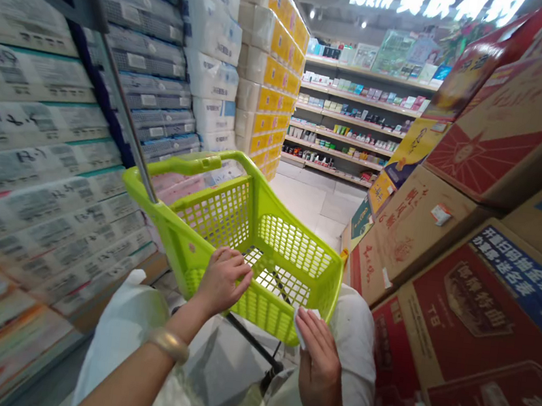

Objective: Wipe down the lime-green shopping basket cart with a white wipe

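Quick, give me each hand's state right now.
Left hand: curled over the near rim of the green basket, gripping it.
Right hand: pressing a white cloth against the basket's outer wall, fingers fairly flat.

Pale tiled shop floor [318, 202] under my cart

On it I see stacked brown cardboard cartons [446, 264] right, wrapped paper-goods packs [49, 156] left.

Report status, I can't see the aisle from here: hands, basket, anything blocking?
Left hand gripping near rim of green basket. Right hand pressing white cloth on basket's outer wall. Cardboard boxes crowd the right side.
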